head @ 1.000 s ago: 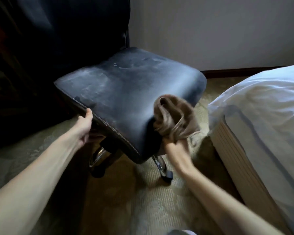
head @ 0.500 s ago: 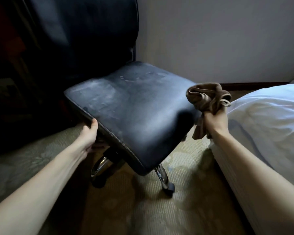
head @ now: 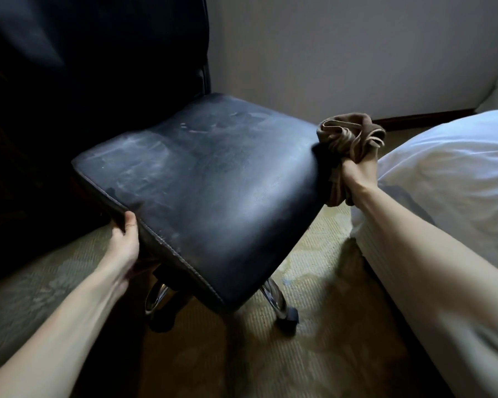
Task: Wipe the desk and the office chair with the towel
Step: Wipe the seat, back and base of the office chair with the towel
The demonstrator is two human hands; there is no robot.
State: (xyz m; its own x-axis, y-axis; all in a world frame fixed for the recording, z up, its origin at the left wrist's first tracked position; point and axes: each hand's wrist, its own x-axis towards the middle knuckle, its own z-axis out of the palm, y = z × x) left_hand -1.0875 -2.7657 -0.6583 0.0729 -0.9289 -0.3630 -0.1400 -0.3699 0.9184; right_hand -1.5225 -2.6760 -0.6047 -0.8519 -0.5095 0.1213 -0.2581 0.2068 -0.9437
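Nearest, the left hand point(head: 125, 242) grips the chair point(head: 98, 53) by the near left edge of its seat point(head: 213, 182), thumb on top, steadying it. The right hand point(head: 357, 173), fist closed round the bunched towel point(head: 348, 133), has swept from the seat's near corner to its far right edge, beside the bed point(head: 457, 168). Pale dusty smears farther back likely need wiping yet.

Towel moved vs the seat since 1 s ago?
Yes. The towel went from the front corner of the seat back along its right edge, toward the wall.
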